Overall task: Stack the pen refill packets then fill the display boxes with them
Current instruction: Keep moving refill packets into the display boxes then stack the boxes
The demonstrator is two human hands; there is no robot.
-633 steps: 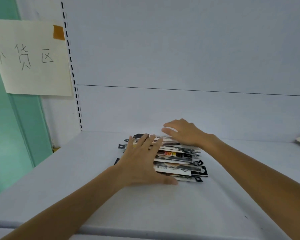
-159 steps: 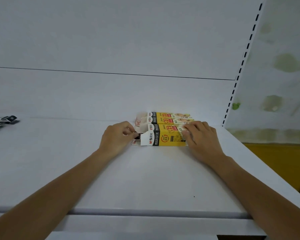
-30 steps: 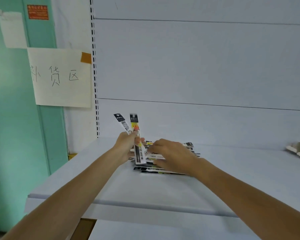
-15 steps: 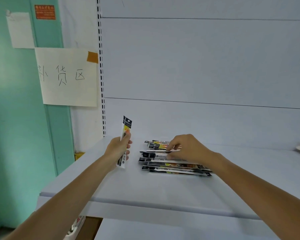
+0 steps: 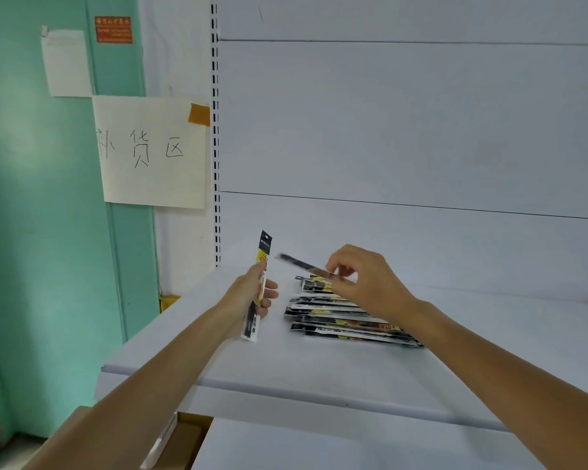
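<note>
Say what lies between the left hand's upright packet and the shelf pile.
Head view: only the left hand's fingertips and a bare strip of white shelf; black-and-yellow refill packet and packet pile do not touch.

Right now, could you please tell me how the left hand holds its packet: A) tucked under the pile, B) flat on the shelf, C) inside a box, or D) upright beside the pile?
D: the left hand grips the packet upright, left of the pile and not touching it; the right hand pinches a second packet above the pile.
</note>
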